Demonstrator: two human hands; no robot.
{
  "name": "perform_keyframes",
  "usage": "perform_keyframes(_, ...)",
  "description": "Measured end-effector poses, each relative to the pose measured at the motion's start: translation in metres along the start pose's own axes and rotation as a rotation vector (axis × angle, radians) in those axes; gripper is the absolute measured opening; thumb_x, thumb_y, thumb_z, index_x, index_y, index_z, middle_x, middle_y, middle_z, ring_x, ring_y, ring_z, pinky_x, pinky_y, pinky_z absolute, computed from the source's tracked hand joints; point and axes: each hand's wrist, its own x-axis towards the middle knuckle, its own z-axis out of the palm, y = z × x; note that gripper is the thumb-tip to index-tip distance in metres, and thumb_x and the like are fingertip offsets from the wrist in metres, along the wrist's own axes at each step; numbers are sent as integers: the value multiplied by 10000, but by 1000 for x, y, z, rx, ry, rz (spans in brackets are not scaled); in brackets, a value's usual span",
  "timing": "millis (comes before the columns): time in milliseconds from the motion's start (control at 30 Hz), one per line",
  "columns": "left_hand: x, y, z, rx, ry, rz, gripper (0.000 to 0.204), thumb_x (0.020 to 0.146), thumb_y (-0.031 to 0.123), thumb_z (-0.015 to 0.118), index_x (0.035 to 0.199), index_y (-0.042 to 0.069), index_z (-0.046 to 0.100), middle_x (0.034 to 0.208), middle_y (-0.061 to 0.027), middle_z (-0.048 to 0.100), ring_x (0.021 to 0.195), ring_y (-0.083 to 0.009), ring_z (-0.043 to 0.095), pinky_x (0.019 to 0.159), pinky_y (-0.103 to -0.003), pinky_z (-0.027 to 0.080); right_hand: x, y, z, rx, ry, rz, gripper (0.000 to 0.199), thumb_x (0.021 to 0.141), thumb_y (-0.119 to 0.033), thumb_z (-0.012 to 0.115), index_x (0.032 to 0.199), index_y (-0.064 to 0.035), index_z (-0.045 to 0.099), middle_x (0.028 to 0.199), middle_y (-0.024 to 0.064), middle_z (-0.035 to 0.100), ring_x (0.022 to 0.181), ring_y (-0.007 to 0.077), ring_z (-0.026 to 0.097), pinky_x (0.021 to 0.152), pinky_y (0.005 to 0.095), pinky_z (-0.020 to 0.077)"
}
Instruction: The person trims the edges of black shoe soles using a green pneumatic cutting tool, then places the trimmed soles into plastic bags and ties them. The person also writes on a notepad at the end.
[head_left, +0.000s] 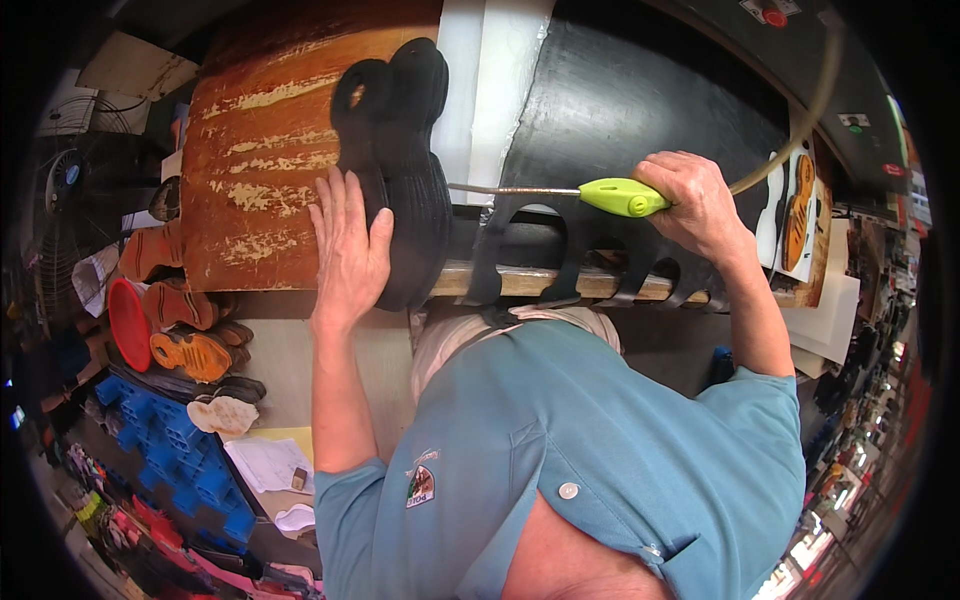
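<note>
My left hand [350,240] lies with fingers stretched out against the left side of a stack of black shoe-sole pieces [415,190]. The stack stands at the right part of a scuffed brown board [250,215]. My right hand [690,200] is closed round a lime-green air blow gun [620,197] with a long, thin metal nozzle. The nozzle points left, its tip close to the stack's right edge; whether it touches I cannot tell. A pale hose [800,130] runs from behind my right hand up to the far right.
A large black sheet [650,90] with sole-shaped cut-outs along its near edge lies beside a white sheet [490,90]. Orange and black soles [803,195] rest at the right. On the left are a fan [65,180], a red round container [130,325], orange soles [190,355] and a blue pallet [180,440].
</note>
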Motion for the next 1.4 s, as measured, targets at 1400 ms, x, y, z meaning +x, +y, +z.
perform_keyframes(1400, 23, -44, -46, 246, -23, 38, 1161, 838, 558, 822, 1705, 79, 215, 1776, -231, 118, 1642, -436, 87, 1301, -641, 78, 27, 20, 15, 113, -66, 130, 182, 727, -24, 751, 879, -35, 652, 812, 135, 680, 802, 398, 694, 685, 491, 550)
